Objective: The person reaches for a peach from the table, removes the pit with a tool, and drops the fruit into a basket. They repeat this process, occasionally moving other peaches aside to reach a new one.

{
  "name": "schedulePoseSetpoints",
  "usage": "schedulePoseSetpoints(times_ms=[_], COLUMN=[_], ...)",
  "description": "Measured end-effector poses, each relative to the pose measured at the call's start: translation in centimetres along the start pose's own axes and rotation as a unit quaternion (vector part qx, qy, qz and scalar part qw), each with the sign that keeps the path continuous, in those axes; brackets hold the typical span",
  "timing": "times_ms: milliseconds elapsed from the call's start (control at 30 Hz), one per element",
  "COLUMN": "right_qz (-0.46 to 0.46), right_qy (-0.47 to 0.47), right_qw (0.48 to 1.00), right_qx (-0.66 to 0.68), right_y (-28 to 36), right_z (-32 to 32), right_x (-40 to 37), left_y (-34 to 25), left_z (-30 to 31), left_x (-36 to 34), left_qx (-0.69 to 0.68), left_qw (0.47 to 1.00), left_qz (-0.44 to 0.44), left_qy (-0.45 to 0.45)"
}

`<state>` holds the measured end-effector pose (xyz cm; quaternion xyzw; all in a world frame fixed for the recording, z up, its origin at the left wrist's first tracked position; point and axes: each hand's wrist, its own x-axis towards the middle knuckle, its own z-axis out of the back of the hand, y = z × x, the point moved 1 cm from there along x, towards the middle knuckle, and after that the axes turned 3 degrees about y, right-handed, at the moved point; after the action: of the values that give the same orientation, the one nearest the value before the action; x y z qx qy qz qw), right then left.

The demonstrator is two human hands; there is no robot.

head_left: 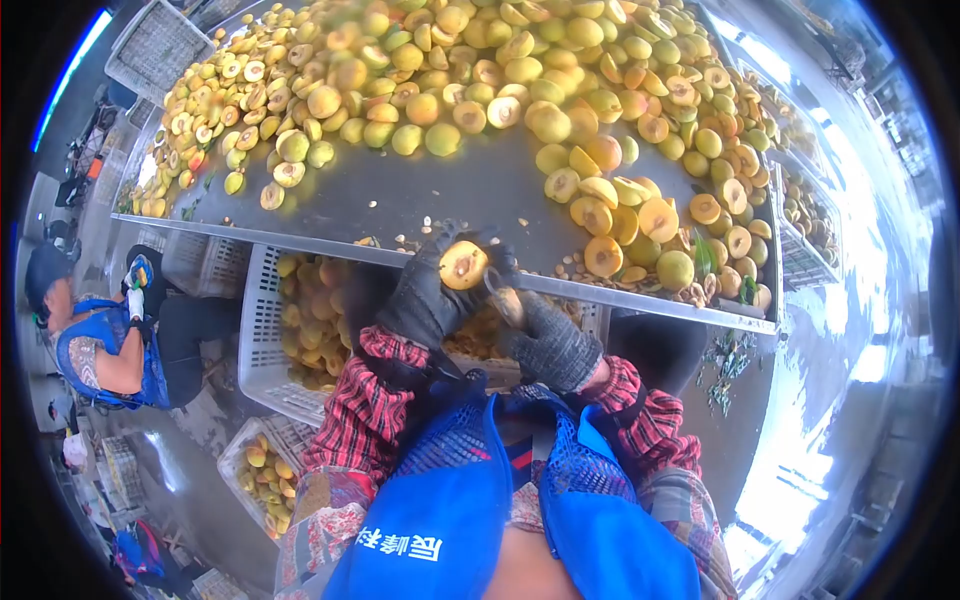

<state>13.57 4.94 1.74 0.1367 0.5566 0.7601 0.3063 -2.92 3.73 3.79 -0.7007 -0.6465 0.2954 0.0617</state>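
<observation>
The cut fruit half (pixel 463 265) is up in front of the person, by the near edge of the worktop, with its flat cut side facing up at the camera. It is likely light, a bit firm on the outside and softer and wet in the middle, so it could get slippery and might bruise if squeezed hard. The best place to hold it is probably around the skin at the sides, with the cut face left free. It is round and yellow-orange, with a brown patch in the middle and a small pale spot in it; I cannot tell if that is a stone or a hole. The left hand (pixel 418 300), in a dark grey glove, pinches the fruit by its edge. The right hand (pixel 553 345), gloved too, is curled around a small tool (pixel 509 306) with a tan part, close beside the fruit; its tip is hard to make out. Under the hands sits a white crate (pixel 262 325) with more fruit in it. On the grey worktop (pixel 350 190) lies a big heap of fruit (pixel 548 122), some whole and some cut. Off to the left, another person (pixel 118 350) sits in a blue vest.
</observation>
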Motion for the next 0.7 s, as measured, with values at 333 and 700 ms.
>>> schedulePoseSetpoints(times_ms=[333, 700], right_qz=[-0.044, 0.005], right_qy=[-0.089, -0.123], right_qw=[0.985, 0.991], right_qx=[0.138, -0.056], right_y=[1.8, 2.2], right_z=[-0.2, 0.3], right_x=[-0.2, 2.1], left_y=[2.0, 4.9], left_z=[-0.7, 0.5], left_x=[-1.8, -2.3], left_qx=[0.201, 0.194], left_qw=[0.977, 0.978], left_qz=[-0.073, -0.077], left_qy=[0.004, -0.017])
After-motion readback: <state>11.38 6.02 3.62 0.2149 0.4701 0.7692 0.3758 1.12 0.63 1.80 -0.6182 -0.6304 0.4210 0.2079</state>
